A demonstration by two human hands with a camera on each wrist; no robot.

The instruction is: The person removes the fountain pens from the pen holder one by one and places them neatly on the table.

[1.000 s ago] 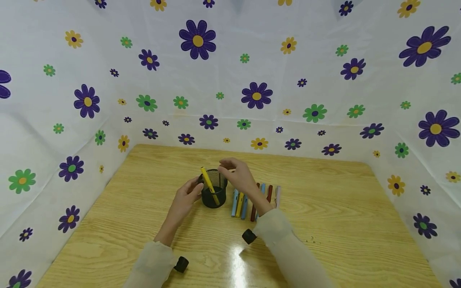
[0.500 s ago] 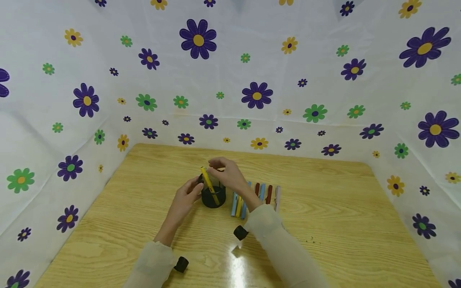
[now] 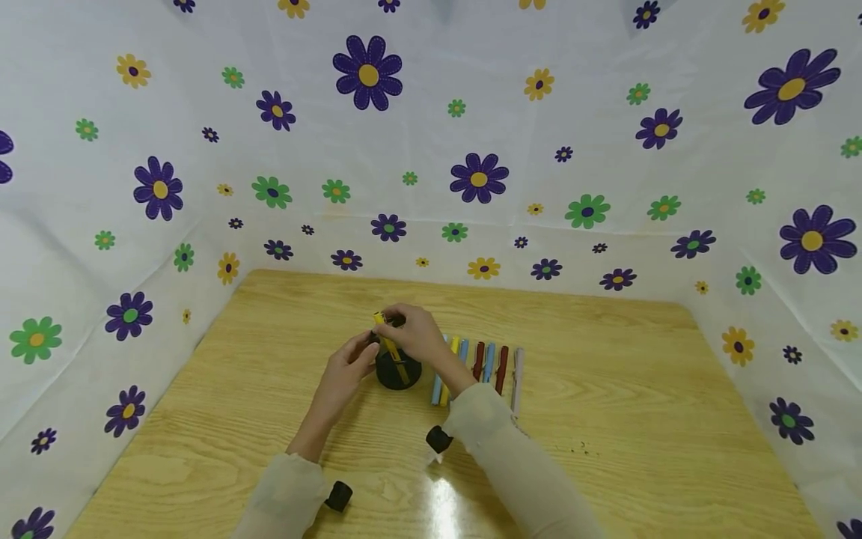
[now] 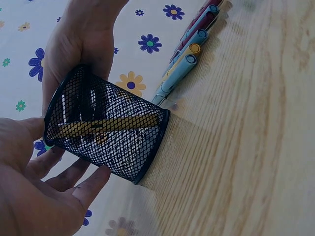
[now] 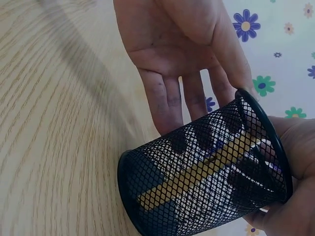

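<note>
A black mesh pen cup (image 3: 399, 376) stands on the wooden table with one yellow pen (image 3: 390, 349) leaning inside it. My left hand (image 3: 343, 374) holds the cup from the left; the left wrist view shows fingers (image 4: 91, 187) along the mesh and the thumb at the rim. Reaching over from the right, my right hand (image 3: 420, 340) pinches the pen's upper end at the cup's mouth. Through the mesh in the right wrist view, the pen (image 5: 202, 172) slants down to the cup's base.
Right of the cup lies a row of pens: light blue (image 3: 436, 391), yellow (image 3: 454, 346), blue, dark red (image 3: 502, 368) and pale lilac (image 3: 518, 382). My right forearm covers part of the row. Dark specks (image 3: 583, 449) dot the table. A flowered white cloth (image 3: 417, 135) surrounds the table.
My right hand has moved left across the cup's mouth and taken hold of the yellow pen's top. The left hand and the cup have stayed in place.
</note>
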